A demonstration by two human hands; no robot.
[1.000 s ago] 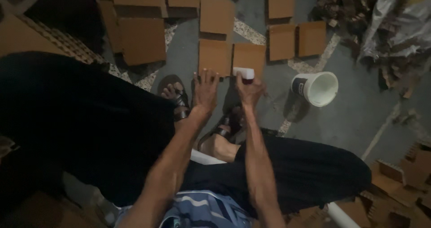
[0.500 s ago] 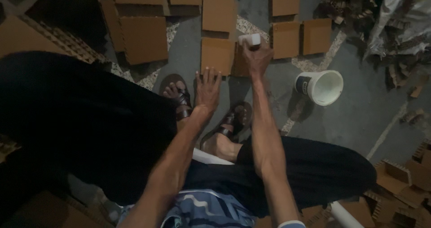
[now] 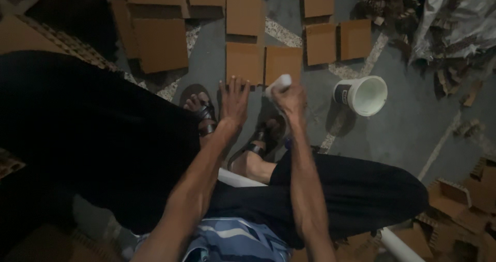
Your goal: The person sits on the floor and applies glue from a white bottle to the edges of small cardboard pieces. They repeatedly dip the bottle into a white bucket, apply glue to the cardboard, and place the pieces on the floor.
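My left hand (image 3: 233,101) is flat, fingers spread, palm down, fingertips pressing the near edge of a brown cardboard square (image 3: 245,62) on the grey floor. My right hand (image 3: 289,98) is closed round a small white object (image 3: 279,82), looks like a cloth or sponge, can't tell which; it sits at the near edge of the next cardboard square (image 3: 283,64), just beside the first one. White bucket (image 3: 363,94) lies tilted on the floor to the right, near my right hand but apart. More cardboard pieces (image 3: 337,41) laid out further away. My sandalled feet (image 3: 201,109) below the hands, black trousers (image 3: 88,138) both sides. Dim light, details of the white thing unclear
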